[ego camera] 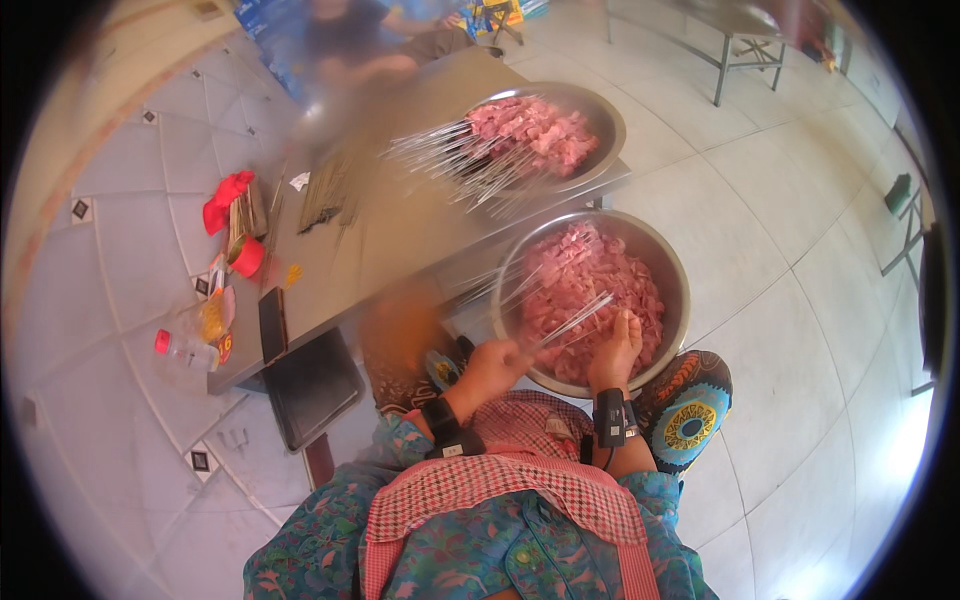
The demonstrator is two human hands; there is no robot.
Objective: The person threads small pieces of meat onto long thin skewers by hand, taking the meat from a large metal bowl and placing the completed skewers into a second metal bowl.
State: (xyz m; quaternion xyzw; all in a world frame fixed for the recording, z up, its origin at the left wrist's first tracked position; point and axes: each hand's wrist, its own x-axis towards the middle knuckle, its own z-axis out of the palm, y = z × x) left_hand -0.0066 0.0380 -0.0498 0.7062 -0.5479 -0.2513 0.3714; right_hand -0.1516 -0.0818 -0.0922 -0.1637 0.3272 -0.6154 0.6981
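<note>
Above a wide metal basin (679,300) full of raw pink meat pieces (600,262), both of my hands are at work. My left hand (496,367), at the basin's near left rim, is closed around a small bundle of thin metal skewers (574,321), which slant up to the right over the meat. My right hand (619,349) is just right of the skewers, low over the meat with its fingers drawn together; whether a piece is between them is unclear. Other skewers (495,283) lean across the basin's left side, with their far ends in the meat.
A second metal basin (613,120) with skewered meat (532,131) stands on the metal table (405,217). Loose skewers (326,195), a red-wrapped can (246,255) and a phone (273,325) lie leftward. Below is a dark tray (315,390). A person (352,45) sits beyond the table.
</note>
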